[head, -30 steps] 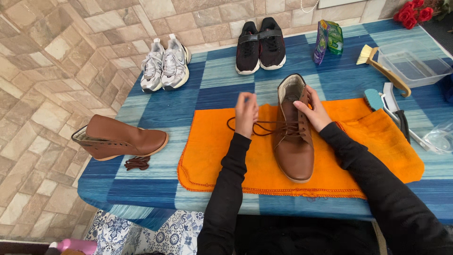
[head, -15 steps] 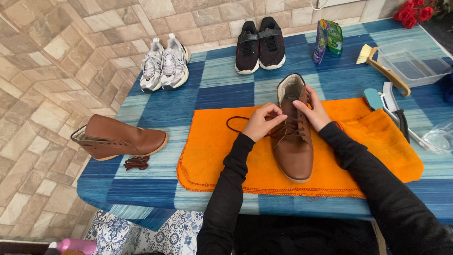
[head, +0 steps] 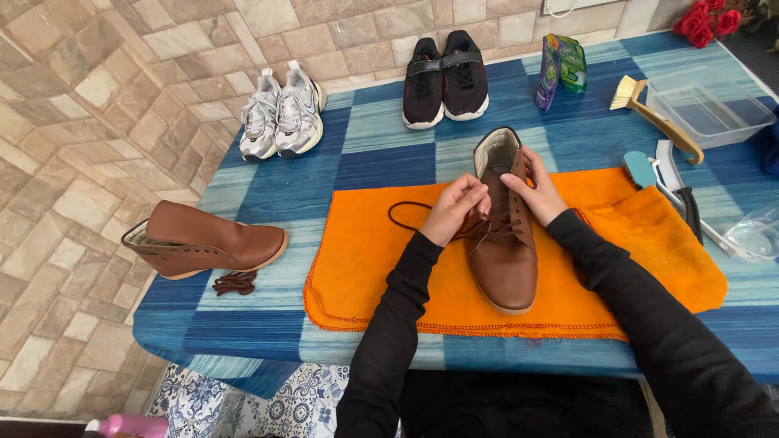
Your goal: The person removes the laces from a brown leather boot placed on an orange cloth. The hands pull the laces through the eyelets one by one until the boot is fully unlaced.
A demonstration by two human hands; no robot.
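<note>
Both hands bent over brown boot [head: 505, 243], left hand [head: 457, 209] and right hand [head: 535, 193] pinching its lace [head: 406, 212]

A person's left hand [head: 456, 209] and right hand [head: 535, 193] pinch the laces of a brown leather boot [head: 503, 235] standing on an orange cloth [head: 381, 259]. A second brown boot [head: 203, 246] lies on its side at the edge of the blue table [head: 276, 186]; 2 sneaker pairs sit farther back.
</note>
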